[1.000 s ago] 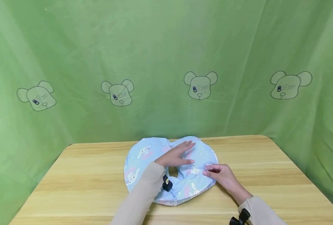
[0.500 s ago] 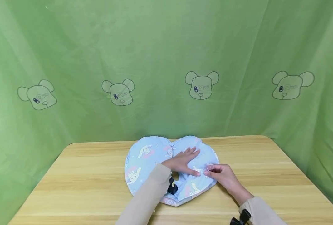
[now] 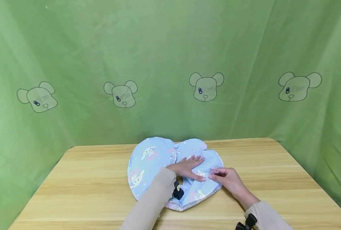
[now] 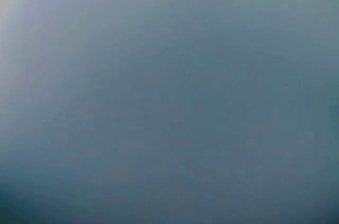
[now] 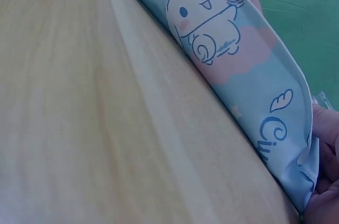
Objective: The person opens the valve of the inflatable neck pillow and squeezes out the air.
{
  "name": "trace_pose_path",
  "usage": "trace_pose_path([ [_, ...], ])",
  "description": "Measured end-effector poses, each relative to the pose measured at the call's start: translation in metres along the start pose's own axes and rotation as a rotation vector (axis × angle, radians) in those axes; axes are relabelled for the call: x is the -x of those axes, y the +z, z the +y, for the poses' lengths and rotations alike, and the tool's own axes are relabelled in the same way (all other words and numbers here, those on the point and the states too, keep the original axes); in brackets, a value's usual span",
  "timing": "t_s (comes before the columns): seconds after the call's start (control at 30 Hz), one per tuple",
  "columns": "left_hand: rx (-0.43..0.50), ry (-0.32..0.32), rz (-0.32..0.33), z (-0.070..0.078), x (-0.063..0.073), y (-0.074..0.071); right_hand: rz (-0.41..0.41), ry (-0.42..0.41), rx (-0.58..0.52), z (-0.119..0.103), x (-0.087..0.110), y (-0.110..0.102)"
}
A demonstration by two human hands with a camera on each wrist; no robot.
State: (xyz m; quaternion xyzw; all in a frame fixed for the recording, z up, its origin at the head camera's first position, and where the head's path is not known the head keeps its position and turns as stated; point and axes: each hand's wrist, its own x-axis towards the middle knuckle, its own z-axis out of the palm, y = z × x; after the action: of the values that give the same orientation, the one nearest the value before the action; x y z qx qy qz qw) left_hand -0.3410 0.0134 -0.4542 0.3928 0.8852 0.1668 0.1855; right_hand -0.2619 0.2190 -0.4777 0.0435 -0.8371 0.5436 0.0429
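A light blue swim ring (image 3: 147, 163) with a white cartoon dog print lies on the table, puffed and creased, its small hole partly hidden by my left wrist. My left hand (image 3: 189, 168), fingers spread, presses flat on its right part, denting it. At the ring's right side, my right hand (image 3: 229, 180) pinches a small spot between thumb and fingers. A bit of clear plastic (image 5: 321, 99) shows beside those fingers in the right wrist view, where the ring's seamed edge bunches up. Only blurred blue-grey fills the left wrist view.
The wooden table (image 3: 81, 182) runs beneath the ring, with its far edge against a green curtain (image 3: 164, 64) printed with bear heads. Black wrist cameras (image 3: 178, 191) sit on both sleeves.
My left hand has moved right and slightly down onto the ring's right part. A deeper crease has formed at the upper right, and the left part bulges a little higher. My right hand stays put.
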Motion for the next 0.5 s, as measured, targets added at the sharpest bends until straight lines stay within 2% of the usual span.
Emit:
trace_pose_path([
  [0.5, -0.035, -0.021, -0.015, 0.0007, 0.0, 0.0021, -0.045, -0.006, 0.002, 0.0017, -0.0016, -0.0028],
])
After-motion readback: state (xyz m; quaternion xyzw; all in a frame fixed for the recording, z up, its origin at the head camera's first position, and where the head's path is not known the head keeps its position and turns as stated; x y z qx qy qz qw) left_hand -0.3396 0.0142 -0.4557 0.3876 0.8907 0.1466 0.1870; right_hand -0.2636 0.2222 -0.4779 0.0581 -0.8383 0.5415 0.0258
